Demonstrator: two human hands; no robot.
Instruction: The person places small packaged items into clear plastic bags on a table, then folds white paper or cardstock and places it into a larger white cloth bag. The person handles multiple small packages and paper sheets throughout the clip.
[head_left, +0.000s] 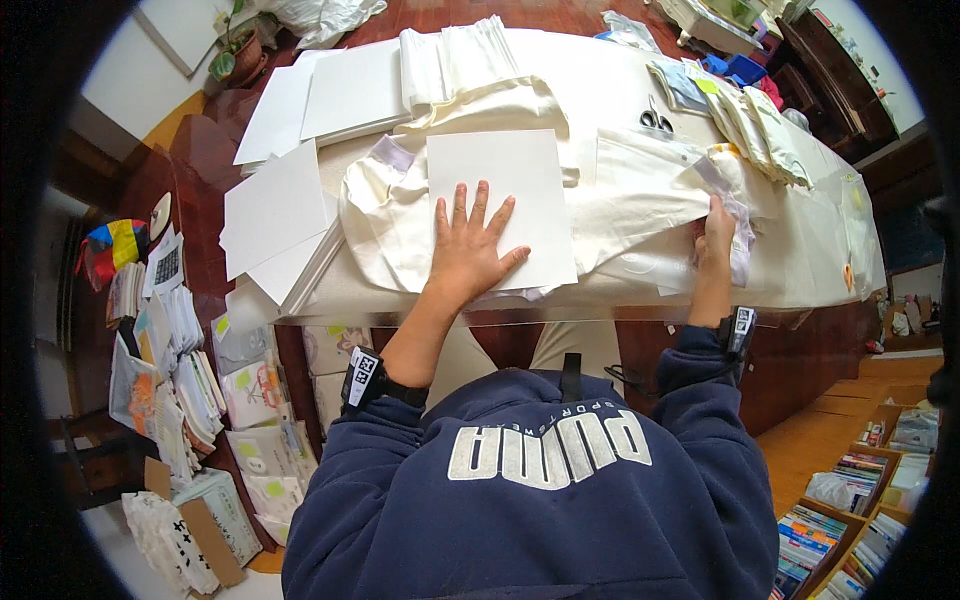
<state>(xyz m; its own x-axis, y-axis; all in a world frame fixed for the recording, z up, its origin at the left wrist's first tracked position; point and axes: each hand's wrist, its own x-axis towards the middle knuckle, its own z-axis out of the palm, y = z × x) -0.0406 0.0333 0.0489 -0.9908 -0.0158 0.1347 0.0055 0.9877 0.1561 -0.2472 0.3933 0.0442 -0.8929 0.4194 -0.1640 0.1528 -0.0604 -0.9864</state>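
Observation:
My left hand (476, 251) lies flat with its fingers spread on a white rectangular card (517, 169). Beneath the card a cream cloth garment (622, 217) is spread across the table, its fabric showing on both sides. A lavender cuff (391, 154) shows at the garment's left end. On the right, my right hand (716, 229) grips the garment's edge beside another lavender cuff (712, 174), pulling that part into a taper. Clear plastic (652, 264) with printing lies under the cloth near my right hand. The card hides the garment's middle.
White cards (274, 206) are stacked at the left, with more cards (356, 86) behind. Folded white cloth (457, 64) lies at the back. Black-handled scissors (655, 120) rest near folded garments (750, 131) at the right. Orange-handled scissors (848, 277) sit by the table's right end.

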